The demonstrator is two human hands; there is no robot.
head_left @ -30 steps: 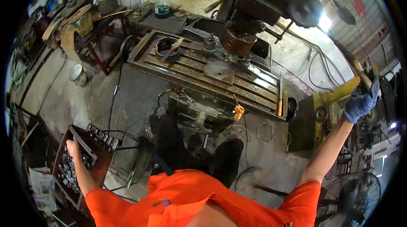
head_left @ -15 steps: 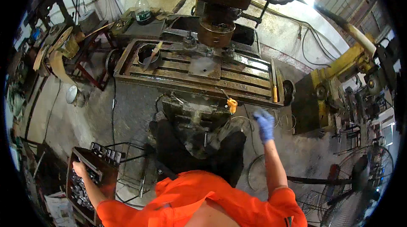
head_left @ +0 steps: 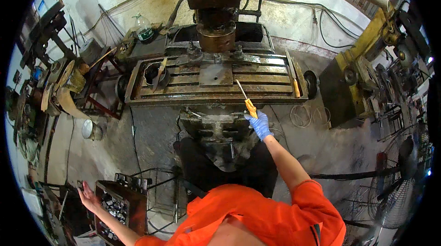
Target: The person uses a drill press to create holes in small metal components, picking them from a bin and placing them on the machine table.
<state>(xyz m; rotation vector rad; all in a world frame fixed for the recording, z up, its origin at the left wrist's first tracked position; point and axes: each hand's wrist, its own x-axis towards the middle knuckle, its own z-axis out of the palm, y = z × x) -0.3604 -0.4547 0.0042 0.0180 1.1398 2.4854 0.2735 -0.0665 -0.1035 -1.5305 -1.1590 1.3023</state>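
Grimy workshop, pale stained wall at back, dark machine with rust-brown cylinder over long slotted oily metal tabletop. Carries, left to right: dark round pot with pale-handled brush, flat square grey metal plate, slim yellow-handled tool.

Grips yellow-orange-handled tool with thin straight metal nozzle in blue-gloved right hand, fingers wrapped at lower end of handle. Sits ahead of that hand and slightly left, by front edge of tabletop. Runs lengthwise forward-left from glove, roughly in line with forearm, a bit steeper. Ends at tip over tabletop, just right of plate; can't tell whether touching or above.

Much nearer to right hand than left. Holds bare left hand released, fingers spread, nothing visibly grasped, well apart at lower left, just beside dark brown open box of small grey metal blocks.
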